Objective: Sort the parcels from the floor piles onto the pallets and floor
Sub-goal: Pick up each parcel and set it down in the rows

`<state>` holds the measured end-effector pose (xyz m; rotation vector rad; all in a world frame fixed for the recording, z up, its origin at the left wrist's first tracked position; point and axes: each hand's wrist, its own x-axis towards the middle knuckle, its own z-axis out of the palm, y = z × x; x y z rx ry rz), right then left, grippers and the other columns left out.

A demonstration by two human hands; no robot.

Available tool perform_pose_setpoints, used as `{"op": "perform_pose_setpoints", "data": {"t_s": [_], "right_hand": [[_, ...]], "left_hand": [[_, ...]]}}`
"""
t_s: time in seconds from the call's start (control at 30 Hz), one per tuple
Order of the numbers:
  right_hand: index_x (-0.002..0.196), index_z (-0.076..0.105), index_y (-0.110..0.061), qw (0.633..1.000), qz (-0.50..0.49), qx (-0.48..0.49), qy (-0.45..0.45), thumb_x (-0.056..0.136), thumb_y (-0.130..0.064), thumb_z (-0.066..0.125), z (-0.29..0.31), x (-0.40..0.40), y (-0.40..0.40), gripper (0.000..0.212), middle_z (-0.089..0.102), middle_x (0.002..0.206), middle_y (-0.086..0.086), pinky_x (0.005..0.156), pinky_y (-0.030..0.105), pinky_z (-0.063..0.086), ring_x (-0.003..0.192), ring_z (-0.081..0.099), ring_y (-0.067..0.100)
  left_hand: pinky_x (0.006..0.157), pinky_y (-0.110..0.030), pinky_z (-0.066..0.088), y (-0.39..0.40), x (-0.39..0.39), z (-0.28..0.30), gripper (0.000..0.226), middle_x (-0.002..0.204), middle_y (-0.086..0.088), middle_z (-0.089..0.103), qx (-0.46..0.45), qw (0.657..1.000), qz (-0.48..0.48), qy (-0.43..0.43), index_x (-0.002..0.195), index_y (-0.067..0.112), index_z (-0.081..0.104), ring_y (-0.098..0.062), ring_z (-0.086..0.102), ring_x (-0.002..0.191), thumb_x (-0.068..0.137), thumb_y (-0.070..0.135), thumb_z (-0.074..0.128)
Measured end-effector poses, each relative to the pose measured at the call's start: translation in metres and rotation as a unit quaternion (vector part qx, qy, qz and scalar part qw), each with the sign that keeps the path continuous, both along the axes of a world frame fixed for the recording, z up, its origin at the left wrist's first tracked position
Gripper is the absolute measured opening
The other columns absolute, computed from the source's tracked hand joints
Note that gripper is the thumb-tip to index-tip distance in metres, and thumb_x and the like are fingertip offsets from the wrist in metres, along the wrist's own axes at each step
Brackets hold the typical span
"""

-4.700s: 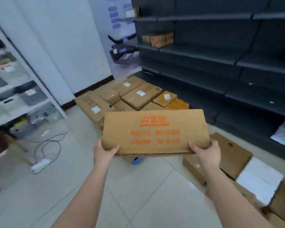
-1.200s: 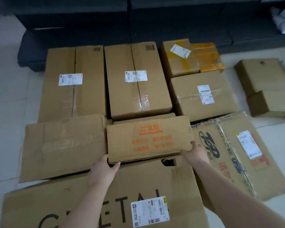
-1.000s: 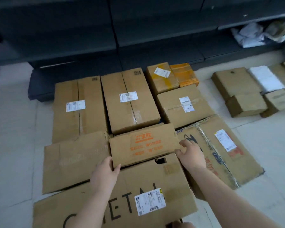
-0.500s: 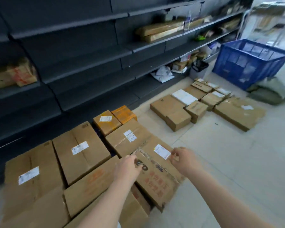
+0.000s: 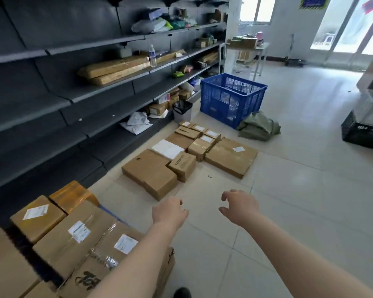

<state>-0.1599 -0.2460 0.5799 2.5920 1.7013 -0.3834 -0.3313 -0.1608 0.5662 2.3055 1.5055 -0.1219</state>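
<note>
Both my hands hang empty over the tiled floor. My left hand [image 5: 169,212] and my right hand [image 5: 239,206] have loosely curled fingers and hold nothing. At the lower left lies a tight group of brown parcels [image 5: 73,235] with white labels, one wrapped in orange tape [image 5: 72,195]. Ahead on the floor is a second group: a large flat box [image 5: 149,173], a small box [image 5: 182,165], a white parcel [image 5: 167,148], a wide box [image 5: 230,157] and several smaller ones [image 5: 199,134].
Dark shelving [image 5: 78,93] runs along the left with packages on it. A blue plastic crate [image 5: 232,97] and a green sack [image 5: 258,129] stand beyond the far parcels. A black crate [image 5: 362,131] sits at the right. A small bin [image 5: 182,109] is by the shelves.
The box with orange print was set down among the near parcels and released. My view swung right toward the far parcels, and both hands came away empty.
</note>
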Motion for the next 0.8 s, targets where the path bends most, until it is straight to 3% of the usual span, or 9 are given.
{"op": "perform_pose_setpoints", "data": {"t_s": [0.27, 0.37, 0.5, 0.8], "right_hand": [[0.129, 0.051, -0.024, 0.998, -0.048, -0.016, -0.024, 0.094, -0.040, 0.050, 0.007, 0.162, 0.107, 0.039, 0.054, 0.129, -0.002, 0.090, 0.031, 0.041, 0.120, 0.049, 0.021], [0.127, 0.053, -0.023, 0.997, -0.065, -0.024, -0.034, 0.093, -0.039, 0.050, 0.009, 0.225, 0.144, 0.038, 0.055, 0.128, -0.001, 0.089, 0.033, 0.043, 0.119, 0.050, 0.022], [0.126, 0.053, -0.021, 0.996, -0.077, -0.021, -0.043, 0.093, -0.038, 0.049, 0.008, 0.308, 0.186, 0.037, 0.056, 0.125, 0.001, 0.088, 0.034, 0.045, 0.117, 0.051, 0.022], [0.123, 0.055, -0.021, 0.998, -0.050, -0.033, -0.022, 0.092, -0.034, 0.051, -0.030, 0.518, 0.254, 0.034, 0.056, 0.124, 0.000, 0.088, 0.032, 0.040, 0.118, 0.049, 0.023]], "left_hand": [[0.096, -0.035, 0.040, 0.120, 0.183, 0.001, 0.041, 0.127, 0.001, 0.059, -0.020, 0.998, -0.038, -0.038, 0.128, 0.024, 0.053, -0.022, 0.054, 0.117, 0.090, 0.037, 0.051], [0.093, -0.033, 0.042, 0.163, 0.252, 0.000, 0.037, 0.124, 0.002, 0.059, -0.033, 0.998, -0.049, -0.036, 0.125, 0.023, 0.054, -0.021, 0.055, 0.114, 0.089, 0.035, 0.050], [0.076, -0.027, 0.038, 0.212, 0.343, -0.004, 0.028, 0.116, 0.000, 0.062, -0.020, 0.996, -0.084, -0.001, 0.113, 0.023, 0.058, -0.021, 0.057, 0.107, 0.088, 0.032, 0.048], [0.080, -0.031, 0.040, 0.273, 0.555, -0.030, 0.030, 0.109, 0.001, 0.065, -0.014, 0.996, -0.084, 0.032, 0.116, 0.022, 0.056, -0.020, 0.057, 0.106, 0.091, 0.036, 0.046]]}}
